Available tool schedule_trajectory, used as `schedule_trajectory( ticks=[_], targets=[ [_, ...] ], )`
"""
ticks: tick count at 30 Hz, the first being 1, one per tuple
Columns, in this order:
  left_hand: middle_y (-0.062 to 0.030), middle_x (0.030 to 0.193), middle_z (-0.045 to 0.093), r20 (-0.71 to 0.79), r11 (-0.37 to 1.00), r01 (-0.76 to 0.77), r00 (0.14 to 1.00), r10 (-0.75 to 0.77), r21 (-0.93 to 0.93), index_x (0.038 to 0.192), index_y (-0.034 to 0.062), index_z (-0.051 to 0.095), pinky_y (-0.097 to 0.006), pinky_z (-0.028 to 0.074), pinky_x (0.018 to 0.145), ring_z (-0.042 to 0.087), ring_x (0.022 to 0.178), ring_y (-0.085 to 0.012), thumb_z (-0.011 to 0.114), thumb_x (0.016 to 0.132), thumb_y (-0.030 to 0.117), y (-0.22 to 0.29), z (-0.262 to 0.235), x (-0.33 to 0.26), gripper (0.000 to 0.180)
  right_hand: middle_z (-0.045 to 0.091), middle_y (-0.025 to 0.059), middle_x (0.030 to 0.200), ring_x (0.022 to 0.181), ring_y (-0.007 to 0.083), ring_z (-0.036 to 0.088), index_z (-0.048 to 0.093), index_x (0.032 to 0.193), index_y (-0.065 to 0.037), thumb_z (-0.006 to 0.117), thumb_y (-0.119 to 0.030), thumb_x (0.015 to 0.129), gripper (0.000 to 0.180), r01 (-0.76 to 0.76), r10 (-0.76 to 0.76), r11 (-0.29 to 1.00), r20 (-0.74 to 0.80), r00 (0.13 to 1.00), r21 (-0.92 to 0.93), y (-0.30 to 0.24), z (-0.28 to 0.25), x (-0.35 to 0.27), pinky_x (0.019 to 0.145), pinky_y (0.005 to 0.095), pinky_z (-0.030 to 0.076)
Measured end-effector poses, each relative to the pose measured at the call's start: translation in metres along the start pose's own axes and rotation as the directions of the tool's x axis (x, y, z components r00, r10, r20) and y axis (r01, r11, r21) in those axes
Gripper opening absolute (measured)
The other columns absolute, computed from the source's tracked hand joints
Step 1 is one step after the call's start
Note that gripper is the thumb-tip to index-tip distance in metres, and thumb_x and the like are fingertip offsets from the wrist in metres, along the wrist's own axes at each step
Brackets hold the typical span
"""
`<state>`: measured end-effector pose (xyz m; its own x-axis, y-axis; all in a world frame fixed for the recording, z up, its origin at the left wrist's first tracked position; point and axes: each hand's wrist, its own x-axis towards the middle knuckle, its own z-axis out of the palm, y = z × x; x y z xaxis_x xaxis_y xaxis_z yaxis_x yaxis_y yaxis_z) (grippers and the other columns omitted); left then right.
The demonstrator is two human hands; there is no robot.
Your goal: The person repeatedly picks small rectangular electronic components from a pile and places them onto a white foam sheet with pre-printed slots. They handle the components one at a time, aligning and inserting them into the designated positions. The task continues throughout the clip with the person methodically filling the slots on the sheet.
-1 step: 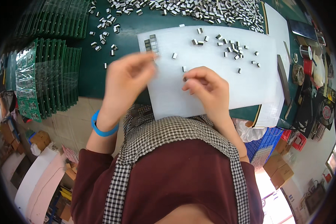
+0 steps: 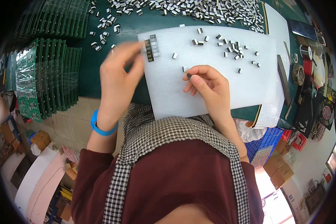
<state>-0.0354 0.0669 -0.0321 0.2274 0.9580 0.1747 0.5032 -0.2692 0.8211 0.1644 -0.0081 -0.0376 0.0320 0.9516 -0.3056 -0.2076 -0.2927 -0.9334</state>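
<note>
While unclear for the left hand (image 2: pixel 117 80), right hand (image 2: pixel 209 87) pinching one small component (image 2: pixel 189 75), two loose alongside.

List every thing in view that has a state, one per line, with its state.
Left hand: raised, blurred, fingers by the component block.
Right hand: pinching one small component.
Component block: lined up in rows on the sheet.
White sheet: flat.
Loose components: scattered.
Circuit boards: stacked overlapping.

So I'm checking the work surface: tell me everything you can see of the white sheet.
The white foam sheet is a matte, soft-looking rectangle lying flat on the green table. Small black-and-white parts are scattered over its far half, and a neat block of them sits at its far left corner. The right hand rests on it.
</note>
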Motion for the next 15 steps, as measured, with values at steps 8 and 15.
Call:
schedule_trajectory(
  ticks=[8,15],
  targets=[
    [-0.0089,0.079,0.052,0.293,0.573,-0.517,0.849,0.440,0.636,0.074,0.0000,0.059,-0.028,0.049,0.062,0.054,0.076,-0.0222,0.059,0.059,0.004,0.001,0.031,0.002,0.015,0.066,0.0085,0.087,0.072,0.0089,0.059,0.061,0.106,0.002,0.060,-0.013,0.088,0.023,-0.116,0.114,0.993,0.056,0.992,0.028,-0.005,-0.010,0.005,0.059,0.0204,0.045],
    [-0.0102,0.084,0.057,0.486,0.632,-0.592,0.796,0.362,0.500,0.076,-0.0002,0.058,-0.028,0.050,0.065,0.058,0.081,-0.0245,0.059,0.067,-0.001,0.009,0.018,0.018,0.009,0.066,0.0071,0.092,0.082,0.0116,0.062,0.063,0.105,0.003,0.065,-0.006,0.084,0.023,-0.118,0.118,0.990,0.006,0.993,0.072,-0.005,-0.014,0.001,0.075,0.0237,0.050]
  ],
)
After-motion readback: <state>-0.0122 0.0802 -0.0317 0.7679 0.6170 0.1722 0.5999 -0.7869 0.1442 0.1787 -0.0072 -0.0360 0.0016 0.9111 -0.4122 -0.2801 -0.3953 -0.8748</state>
